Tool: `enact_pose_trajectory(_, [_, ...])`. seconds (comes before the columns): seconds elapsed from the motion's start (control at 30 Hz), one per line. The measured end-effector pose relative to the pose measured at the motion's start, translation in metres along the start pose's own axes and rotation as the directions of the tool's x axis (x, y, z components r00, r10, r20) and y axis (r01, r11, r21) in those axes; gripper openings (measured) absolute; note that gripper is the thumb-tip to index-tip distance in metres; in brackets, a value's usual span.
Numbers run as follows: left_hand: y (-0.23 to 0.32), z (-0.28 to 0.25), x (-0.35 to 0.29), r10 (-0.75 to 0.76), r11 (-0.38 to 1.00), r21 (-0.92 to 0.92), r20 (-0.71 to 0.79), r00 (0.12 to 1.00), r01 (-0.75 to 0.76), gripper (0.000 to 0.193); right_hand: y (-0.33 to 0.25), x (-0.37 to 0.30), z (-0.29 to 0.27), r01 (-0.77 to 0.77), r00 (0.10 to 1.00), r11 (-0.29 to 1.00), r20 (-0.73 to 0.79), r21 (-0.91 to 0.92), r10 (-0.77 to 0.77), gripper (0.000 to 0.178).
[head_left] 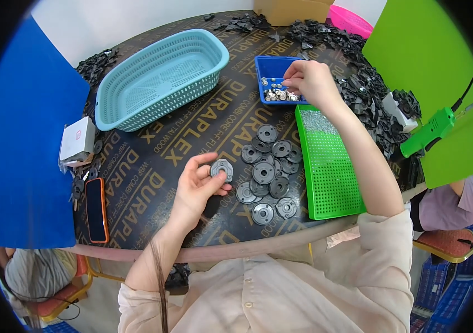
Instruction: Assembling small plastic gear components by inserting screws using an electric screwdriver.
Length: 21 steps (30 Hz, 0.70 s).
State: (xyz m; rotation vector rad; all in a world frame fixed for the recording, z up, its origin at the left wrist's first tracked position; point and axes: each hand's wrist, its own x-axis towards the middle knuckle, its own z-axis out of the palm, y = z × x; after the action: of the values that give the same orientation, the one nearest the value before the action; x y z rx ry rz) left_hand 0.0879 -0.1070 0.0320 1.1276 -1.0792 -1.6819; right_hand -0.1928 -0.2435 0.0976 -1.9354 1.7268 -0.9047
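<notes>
My left hand (193, 188) grips a round grey plastic disc (222, 168) with a hole in its middle, thumb on its face, above the table. My right hand (315, 83) reaches over a small blue bin (275, 65) at the far middle, thumb and fingertips pinched together. What lies between those fingertips, if anything, is too small to make out. Small shiny round metal parts (281, 96) lie in the bin. Between my hands, a loose pile of similar dark discs (264, 172) rests on the table.
A green perforated tray (333, 177) holds tiny metal pieces (317, 121) at its far end. A light-blue basket (158, 105) stands far left, a phone (96, 211) near left. Black plastic parts (361, 97) heap along the right. A green electric screwdriver (429, 133) hangs by the green panel (436, 55).
</notes>
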Motion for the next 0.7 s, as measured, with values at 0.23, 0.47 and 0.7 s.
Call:
enact_pose_trajectory(0.23, [0.02,0.021,-0.007,-0.17,0.985,0.029,0.121,0.978,0.168,0.045,-0.051,-0.139,0.007,0.446,0.893,0.884,-0.009,0.136,-0.449,0.015])
enact_pose_trajectory(0.47, [0.022,0.043,-0.001,-0.248,0.965,-0.003,0.324,0.913,0.263,0.029,-0.038,-0.183,0.032,0.491,0.863,0.871,-0.133,-0.016,-0.488,0.016])
enact_pose_trajectory(0.7, [0.006,0.048,-0.008,-0.277,0.903,-0.205,0.392,0.877,0.377,0.027,-0.032,-0.194,0.03,0.468,0.88,0.883,-0.105,0.028,-0.463,0.017])
